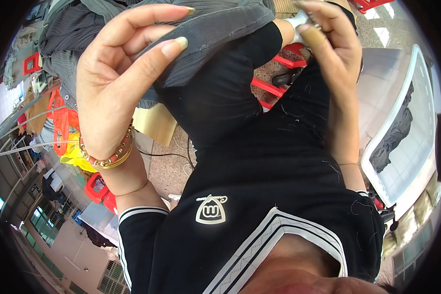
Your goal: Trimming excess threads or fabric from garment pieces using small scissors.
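Note:
A dark grey ribbed garment (225, 41) lies over my lap, its smooth, seamed edge running up to the right. My left hand (125, 68), with bracelets at the wrist, has its thumb in front of this edge and some fingers behind it; the index finger is lifted away. Off the cloth to the right, my right hand (335, 49) is raised with thumb and index finger curled toward each other. Its fingertips are blurred, and the thumb end looks yellowish. A small dark, shiny thing shows by the fingers; I cannot make out what it is.
More grey garments (78, 29) are heaped at the far left. A red stool (269, 88) shows beyond my legs. To the right stands a white tray-like bin (402, 166) with dark cloth inside. Red and yellow plastic bags (63, 122) hang at the left.

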Action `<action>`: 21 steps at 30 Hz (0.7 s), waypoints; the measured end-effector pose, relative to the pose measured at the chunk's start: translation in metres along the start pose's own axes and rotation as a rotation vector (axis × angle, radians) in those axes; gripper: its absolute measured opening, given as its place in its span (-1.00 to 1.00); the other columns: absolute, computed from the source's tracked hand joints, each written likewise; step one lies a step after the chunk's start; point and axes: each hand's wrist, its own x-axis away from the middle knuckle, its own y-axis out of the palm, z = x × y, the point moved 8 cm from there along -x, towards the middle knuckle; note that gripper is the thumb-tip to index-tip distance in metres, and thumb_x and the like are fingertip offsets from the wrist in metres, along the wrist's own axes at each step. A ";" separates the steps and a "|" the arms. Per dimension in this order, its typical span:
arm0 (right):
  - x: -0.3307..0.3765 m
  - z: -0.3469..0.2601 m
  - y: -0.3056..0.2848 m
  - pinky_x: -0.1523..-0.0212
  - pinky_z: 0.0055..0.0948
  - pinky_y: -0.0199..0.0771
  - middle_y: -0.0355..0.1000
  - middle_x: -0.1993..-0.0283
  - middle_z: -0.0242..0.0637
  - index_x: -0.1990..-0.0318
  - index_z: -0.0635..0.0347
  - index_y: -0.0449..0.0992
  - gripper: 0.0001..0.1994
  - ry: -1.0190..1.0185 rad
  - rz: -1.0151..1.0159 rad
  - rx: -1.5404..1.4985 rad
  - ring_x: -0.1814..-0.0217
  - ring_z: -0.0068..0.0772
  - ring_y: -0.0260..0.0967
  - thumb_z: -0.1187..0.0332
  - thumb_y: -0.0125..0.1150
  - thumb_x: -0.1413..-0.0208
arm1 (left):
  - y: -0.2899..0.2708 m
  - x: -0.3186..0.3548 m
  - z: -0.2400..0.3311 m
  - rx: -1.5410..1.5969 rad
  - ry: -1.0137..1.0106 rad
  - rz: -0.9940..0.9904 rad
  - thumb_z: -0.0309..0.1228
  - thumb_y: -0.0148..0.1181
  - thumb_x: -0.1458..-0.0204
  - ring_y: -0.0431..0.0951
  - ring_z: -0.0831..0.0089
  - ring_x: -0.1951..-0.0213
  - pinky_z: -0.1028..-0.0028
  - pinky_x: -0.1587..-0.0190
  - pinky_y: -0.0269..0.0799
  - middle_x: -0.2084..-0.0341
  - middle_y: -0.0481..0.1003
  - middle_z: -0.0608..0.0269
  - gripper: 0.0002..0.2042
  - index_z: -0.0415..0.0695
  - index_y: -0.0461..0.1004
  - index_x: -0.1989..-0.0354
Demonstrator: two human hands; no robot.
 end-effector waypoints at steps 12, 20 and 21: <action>0.000 -0.047 0.056 0.56 -0.63 0.08 0.39 0.45 -0.39 0.03 0.33 0.58 -0.51 -0.528 -0.193 0.417 0.55 -0.64 0.13 0.43 0.51 0.23 | 0.000 -0.004 -0.002 0.033 -0.027 0.016 -0.64 0.11 -0.11 0.57 0.61 0.14 0.68 0.01 0.38 0.21 0.60 0.21 -0.66 -0.30 0.41 -0.10; -0.004 -0.056 0.061 0.54 -0.60 0.16 0.44 0.43 -0.36 0.05 0.34 0.60 -0.55 -0.600 -0.277 0.447 0.53 -0.60 0.21 0.45 0.47 0.21 | 0.003 -0.008 -0.002 0.038 -0.036 -0.042 -0.59 0.07 -0.16 0.56 0.65 0.18 0.68 0.04 0.37 0.25 0.60 0.24 -0.69 -0.31 0.41 -0.09; -0.004 -0.057 0.063 0.54 -0.60 0.16 0.44 0.43 -0.36 0.05 0.34 0.60 -0.55 -0.602 -0.282 0.440 0.53 -0.60 0.21 0.45 0.47 0.21 | 0.002 -0.007 -0.001 0.042 -0.039 -0.051 -0.57 0.06 -0.17 0.56 0.65 0.18 0.68 0.04 0.37 0.25 0.60 0.24 -0.70 -0.32 0.41 -0.09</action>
